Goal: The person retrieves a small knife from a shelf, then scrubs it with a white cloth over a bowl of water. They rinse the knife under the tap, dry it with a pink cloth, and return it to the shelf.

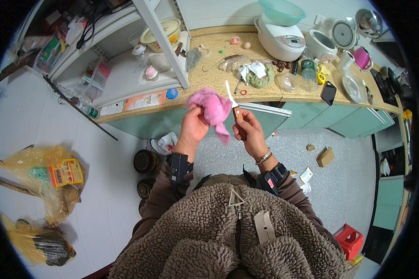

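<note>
My left hand grips a crumpled pink cloth, which hangs down towards the right and reaches close to a knife. The knife, with a wooden handle and a narrow, slightly curved blade, is in my right hand, its blade pointing up and away from me. Whether the cloth touches the blade is hard to tell. Both hands are in the air in front of the counter edge. Beyond them on the speckled counter lie a white cloth on a green cloth, a red ring and a blue round lid.
A white rice cooker, a plastic bottle and a black phone stand or lie on the counter's right part. A white shelf unit rises at left. A cabinet door sticks out below. A red stool is at lower right.
</note>
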Demonstrator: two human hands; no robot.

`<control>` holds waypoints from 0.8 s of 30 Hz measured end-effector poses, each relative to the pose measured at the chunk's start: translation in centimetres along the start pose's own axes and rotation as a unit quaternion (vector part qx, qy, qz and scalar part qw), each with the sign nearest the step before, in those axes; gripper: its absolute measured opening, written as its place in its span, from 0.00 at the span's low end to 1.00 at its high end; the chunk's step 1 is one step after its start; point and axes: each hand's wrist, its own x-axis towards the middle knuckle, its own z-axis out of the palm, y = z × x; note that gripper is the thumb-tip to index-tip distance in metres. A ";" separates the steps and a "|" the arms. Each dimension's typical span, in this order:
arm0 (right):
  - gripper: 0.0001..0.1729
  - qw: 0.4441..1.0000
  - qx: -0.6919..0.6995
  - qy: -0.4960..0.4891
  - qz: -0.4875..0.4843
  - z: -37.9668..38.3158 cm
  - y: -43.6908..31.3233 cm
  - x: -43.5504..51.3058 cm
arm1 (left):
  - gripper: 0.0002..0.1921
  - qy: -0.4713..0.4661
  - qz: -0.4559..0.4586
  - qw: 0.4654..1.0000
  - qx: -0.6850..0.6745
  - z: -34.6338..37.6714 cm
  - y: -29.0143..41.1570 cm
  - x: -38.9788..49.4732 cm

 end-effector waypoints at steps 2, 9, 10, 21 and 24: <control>0.10 0.999 0.044 -0.001 0.010 -0.1 0.1 0.0 | 0.16 0.028 -0.038 0.999 0.022 -0.7 -1.7 -0.3; 0.10 0.998 0.020 0.047 0.022 -1.6 2.2 -0.9 | 0.14 -0.004 -0.145 0.984 0.106 0.6 -5.8 -1.6; 0.10 0.998 -0.013 0.063 0.024 -1.9 2.5 -1.2 | 0.09 0.057 -0.100 0.986 0.119 1.3 -6.6 -1.6; 0.08 0.985 -0.069 0.160 -0.009 -3.0 4.0 -1.8 | 0.09 0.009 -0.067 0.959 0.276 1.7 -8.2 1.7; 0.08 0.981 -0.051 0.188 0.021 -2.2 4.7 -0.9 | 0.08 0.011 -0.104 0.952 0.287 0.0 -7.8 1.5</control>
